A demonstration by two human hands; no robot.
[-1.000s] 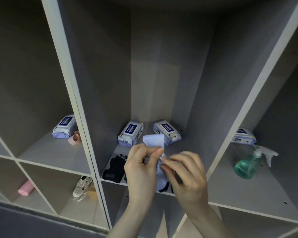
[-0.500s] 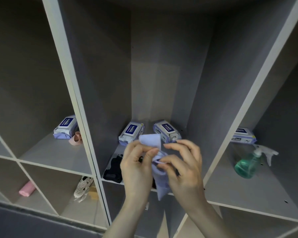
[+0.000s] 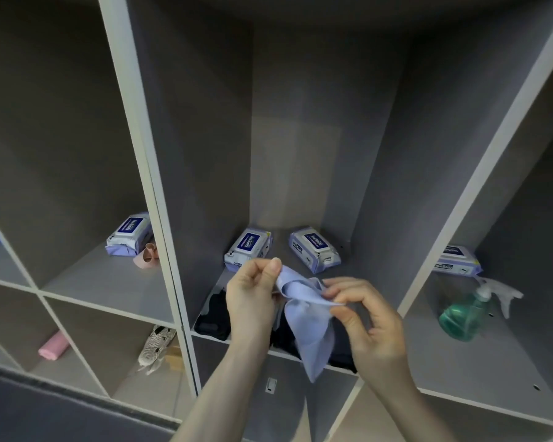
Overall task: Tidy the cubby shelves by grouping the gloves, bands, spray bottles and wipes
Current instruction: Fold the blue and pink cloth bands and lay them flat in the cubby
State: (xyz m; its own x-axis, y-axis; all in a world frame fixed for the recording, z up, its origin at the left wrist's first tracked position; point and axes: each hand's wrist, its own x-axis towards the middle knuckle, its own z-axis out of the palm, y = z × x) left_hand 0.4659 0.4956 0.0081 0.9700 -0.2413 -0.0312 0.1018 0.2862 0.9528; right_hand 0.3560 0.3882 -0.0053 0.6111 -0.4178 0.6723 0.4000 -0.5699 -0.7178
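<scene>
Before the middle cubby, both hands' fingers (image 3: 270,271) pinch lavender band (image 3: 310,327).

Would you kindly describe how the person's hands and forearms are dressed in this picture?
Both are bare: the left hand and the right hand wear no gloves, rings or watch, and no sleeve shows on either forearm up to the frame's lower edge.
</scene>
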